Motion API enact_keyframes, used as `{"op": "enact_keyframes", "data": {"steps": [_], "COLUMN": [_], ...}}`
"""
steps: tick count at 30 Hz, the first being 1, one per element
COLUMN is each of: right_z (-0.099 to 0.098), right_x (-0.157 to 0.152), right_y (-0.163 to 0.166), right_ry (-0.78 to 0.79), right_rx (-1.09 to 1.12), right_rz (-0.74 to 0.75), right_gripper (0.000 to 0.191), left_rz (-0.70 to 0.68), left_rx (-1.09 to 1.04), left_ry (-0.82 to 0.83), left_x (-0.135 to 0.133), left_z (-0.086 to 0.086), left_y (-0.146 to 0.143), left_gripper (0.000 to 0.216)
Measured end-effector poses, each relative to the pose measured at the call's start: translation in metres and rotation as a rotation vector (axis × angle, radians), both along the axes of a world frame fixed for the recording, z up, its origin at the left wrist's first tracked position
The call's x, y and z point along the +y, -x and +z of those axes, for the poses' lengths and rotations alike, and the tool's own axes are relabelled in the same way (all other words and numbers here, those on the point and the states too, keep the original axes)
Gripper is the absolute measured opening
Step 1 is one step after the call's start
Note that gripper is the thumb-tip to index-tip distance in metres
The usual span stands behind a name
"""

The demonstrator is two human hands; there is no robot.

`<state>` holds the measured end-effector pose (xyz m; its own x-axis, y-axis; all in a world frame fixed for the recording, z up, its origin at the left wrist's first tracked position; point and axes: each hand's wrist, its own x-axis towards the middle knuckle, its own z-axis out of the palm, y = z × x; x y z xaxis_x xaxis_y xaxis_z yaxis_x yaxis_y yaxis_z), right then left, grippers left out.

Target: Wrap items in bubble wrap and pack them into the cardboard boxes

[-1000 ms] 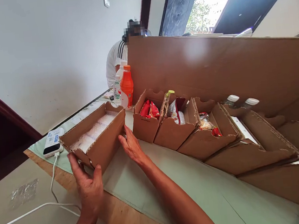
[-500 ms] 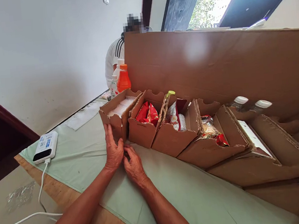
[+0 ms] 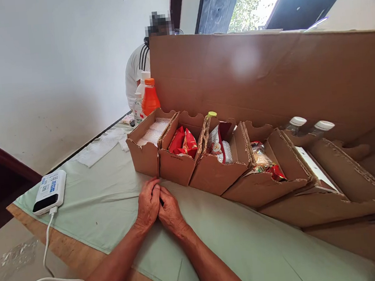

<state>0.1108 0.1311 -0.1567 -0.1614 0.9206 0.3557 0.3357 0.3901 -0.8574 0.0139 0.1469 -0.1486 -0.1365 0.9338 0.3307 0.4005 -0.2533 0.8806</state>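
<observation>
My left hand (image 3: pixel 149 204) and my right hand (image 3: pixel 171 209) lie together on the pale green tablecloth (image 3: pixel 114 209), their fingertips touching. Both are closed, fingers pressed together and curled, and nothing shows in either one. Just beyond the fingertips stands the leftmost cardboard box (image 3: pixel 144 158), with white bubble wrap (image 3: pixel 155 131) inside. Beside it, a second cardboard box (image 3: pixel 177 167) contains red snack packets (image 3: pixel 183 141). A third cardboard box (image 3: pixel 219 175) holds a white and dark-red bag (image 3: pixel 217 143).
More cardboard boxes continue rightward, with food packets (image 3: pixel 265 159) and a white flat item (image 3: pixel 316 170). A tall cardboard panel (image 3: pixel 267 75) rises behind. An orange bottle (image 3: pixel 150 97) stands far left, near a seated person (image 3: pixel 136 74). A cabled power bank (image 3: pixel 50 192) lies left.
My left hand has come off the front of the leftmost box and down to meet my right hand. That box now sits squarer beside its neighbour. The view has shifted slightly.
</observation>
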Motion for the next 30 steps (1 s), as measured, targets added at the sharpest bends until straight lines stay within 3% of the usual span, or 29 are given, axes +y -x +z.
{"op": "enact_keyframes", "data": {"steps": [7, 15, 22, 26, 30], "right_z": [-0.003, -0.006, -0.007, -0.009, -0.004], "right_x": [-0.003, -0.003, -0.007, -0.038, -0.095], "right_y": [0.003, 0.006, 0.014, 0.017, 0.009], "right_ry": [-0.011, -0.049, -0.113, -0.220, -0.306], "right_rx": [-0.057, -0.280, -0.514, -0.757, -0.870], "right_rz": [-0.029, -0.061, 0.009, 0.011, 0.008], "right_gripper": [0.029, 0.016, 0.025, 0.023, 0.028], "left_rz": [-0.039, -0.045, -0.032, 0.013, 0.010], "left_rx": [0.106, 0.186, 0.217, 0.215, 0.282], "left_ry": [-0.062, -0.163, -0.166, -0.073, -0.003], "left_x": [-0.003, 0.002, 0.002, -0.001, -0.018], "left_z": [0.000, -0.004, -0.008, -0.002, 0.016], "left_y": [0.005, 0.015, 0.021, 0.027, 0.024], "left_gripper": [0.034, 0.031, 0.031, 0.029, 0.034]}}
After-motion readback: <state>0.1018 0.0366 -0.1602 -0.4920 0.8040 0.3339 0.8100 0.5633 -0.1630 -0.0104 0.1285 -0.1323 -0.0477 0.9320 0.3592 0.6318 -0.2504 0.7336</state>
